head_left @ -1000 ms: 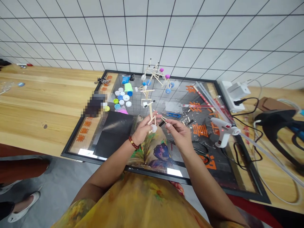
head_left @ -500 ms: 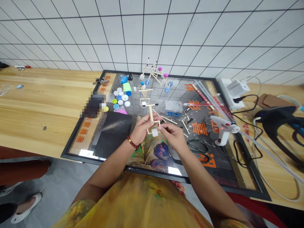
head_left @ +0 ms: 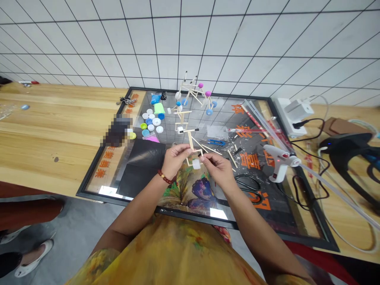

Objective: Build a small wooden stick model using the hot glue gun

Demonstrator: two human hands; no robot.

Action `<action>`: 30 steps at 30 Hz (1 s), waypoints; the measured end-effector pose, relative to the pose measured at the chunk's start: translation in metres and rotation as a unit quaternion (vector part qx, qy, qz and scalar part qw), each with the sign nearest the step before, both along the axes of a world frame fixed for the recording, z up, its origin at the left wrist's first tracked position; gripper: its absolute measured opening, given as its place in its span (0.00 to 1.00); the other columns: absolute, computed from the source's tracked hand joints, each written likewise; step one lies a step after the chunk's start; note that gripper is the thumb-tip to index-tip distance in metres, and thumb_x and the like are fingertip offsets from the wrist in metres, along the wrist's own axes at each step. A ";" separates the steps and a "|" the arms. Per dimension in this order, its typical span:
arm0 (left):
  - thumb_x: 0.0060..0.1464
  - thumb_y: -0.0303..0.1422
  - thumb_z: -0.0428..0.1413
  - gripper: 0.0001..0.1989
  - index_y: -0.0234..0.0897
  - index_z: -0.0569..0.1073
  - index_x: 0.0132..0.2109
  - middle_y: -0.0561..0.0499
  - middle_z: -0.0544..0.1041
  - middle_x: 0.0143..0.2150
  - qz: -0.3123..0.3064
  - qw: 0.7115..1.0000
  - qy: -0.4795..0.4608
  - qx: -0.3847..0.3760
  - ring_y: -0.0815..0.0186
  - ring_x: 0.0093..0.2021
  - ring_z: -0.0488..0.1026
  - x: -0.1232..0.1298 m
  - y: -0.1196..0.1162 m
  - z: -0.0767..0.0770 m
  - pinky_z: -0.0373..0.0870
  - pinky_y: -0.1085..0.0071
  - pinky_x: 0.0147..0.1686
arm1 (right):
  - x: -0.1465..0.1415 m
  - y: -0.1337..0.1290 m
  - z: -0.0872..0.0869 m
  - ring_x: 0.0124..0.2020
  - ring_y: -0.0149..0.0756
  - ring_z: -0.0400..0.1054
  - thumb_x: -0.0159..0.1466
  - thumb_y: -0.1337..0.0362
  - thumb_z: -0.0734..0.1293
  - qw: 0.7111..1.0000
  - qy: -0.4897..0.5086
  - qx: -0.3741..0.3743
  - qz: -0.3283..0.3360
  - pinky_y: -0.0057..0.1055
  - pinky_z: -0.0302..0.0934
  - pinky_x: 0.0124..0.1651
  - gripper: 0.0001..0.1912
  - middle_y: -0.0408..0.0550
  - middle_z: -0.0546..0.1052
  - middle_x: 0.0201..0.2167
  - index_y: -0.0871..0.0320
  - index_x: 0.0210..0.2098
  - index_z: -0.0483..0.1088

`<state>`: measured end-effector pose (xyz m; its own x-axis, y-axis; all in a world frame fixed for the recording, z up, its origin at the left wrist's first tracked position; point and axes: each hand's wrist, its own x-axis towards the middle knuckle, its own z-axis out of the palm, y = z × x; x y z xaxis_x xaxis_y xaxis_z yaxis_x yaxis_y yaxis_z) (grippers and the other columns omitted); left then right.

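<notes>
Between my hands is a small model of pale wooden sticks [head_left: 190, 139], tilted up, with a black-ended crossbar at its top and a white square piece [head_left: 196, 164] low on its frame. My left hand [head_left: 175, 160] pinches the upright stick from the left, thumb and fingers closed. On the other side, my right hand [head_left: 219, 168] has its thumb and forefinger closed at the right corner of the frame. A tiny dark bit shows by those fingertips; whether they grip it is unclear. Behind stands another stick model [head_left: 190, 93] with pink and blue round pieces.
A white glue gun [head_left: 279, 162] stands at right, its cord trailing past black scissors [head_left: 247, 186]. Loose sticks [head_left: 232, 159] and a blue cutter [head_left: 216, 142] lie beyond my right hand. Bottle caps [head_left: 151, 122] and black sheets [head_left: 142, 166] are at left. A power strip [head_left: 286, 118] sits far right.
The stick model and my right hand have shifted slightly to the right. Both hands keep their closed hold.
</notes>
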<state>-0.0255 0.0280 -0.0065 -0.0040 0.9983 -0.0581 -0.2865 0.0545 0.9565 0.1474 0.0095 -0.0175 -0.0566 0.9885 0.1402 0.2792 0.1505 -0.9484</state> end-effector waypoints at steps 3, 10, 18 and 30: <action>0.42 0.37 0.68 0.13 0.36 0.80 0.36 0.49 0.82 0.34 0.005 1.000 -0.020 -0.021 0.64 0.35 0.79 0.000 0.000 -0.001 0.74 0.67 0.42 | 0.001 0.001 -0.001 0.30 0.32 0.66 0.63 0.56 0.68 1.000 -0.005 0.017 0.006 0.30 0.59 0.35 0.10 0.45 0.76 0.30 0.56 0.34 0.76; 0.40 0.37 0.69 0.14 0.35 0.80 0.34 0.49 0.82 0.33 0.023 1.000 -0.014 -0.014 0.64 0.34 0.79 0.002 0.000 0.000 0.74 0.67 0.41 | 0.001 0.001 -0.005 0.28 0.32 0.66 0.62 0.55 0.69 1.000 0.011 -0.002 0.003 0.30 0.60 0.34 0.11 0.45 0.77 0.29 0.56 0.33 0.77; 0.38 0.37 0.70 0.15 0.35 0.80 0.34 0.49 0.82 0.32 0.021 0.998 -0.035 -0.047 0.63 0.33 0.79 0.002 -0.001 0.004 0.74 0.66 0.41 | 0.001 0.000 -0.002 0.29 0.31 0.65 0.62 0.54 0.69 1.000 0.009 -0.004 0.004 0.30 0.58 0.34 0.11 0.45 0.76 0.29 0.56 0.33 0.76; 0.43 0.47 0.66 0.20 0.32 0.81 0.35 0.43 0.83 0.33 -0.042 0.991 -0.076 -0.104 0.59 0.37 0.80 0.001 -0.003 0.013 0.73 0.62 0.45 | 0.000 0.002 0.010 0.25 0.29 0.60 0.58 0.52 0.71 0.993 0.086 -0.065 -0.039 0.28 0.56 0.31 0.13 0.42 0.72 0.24 0.57 0.30 0.75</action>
<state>-0.0247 0.0248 0.0070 0.1024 0.9613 -0.2558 -0.4129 0.2750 0.8682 0.1472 0.0118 -0.0077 0.0339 0.9993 0.0127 0.1175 0.0087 -0.9930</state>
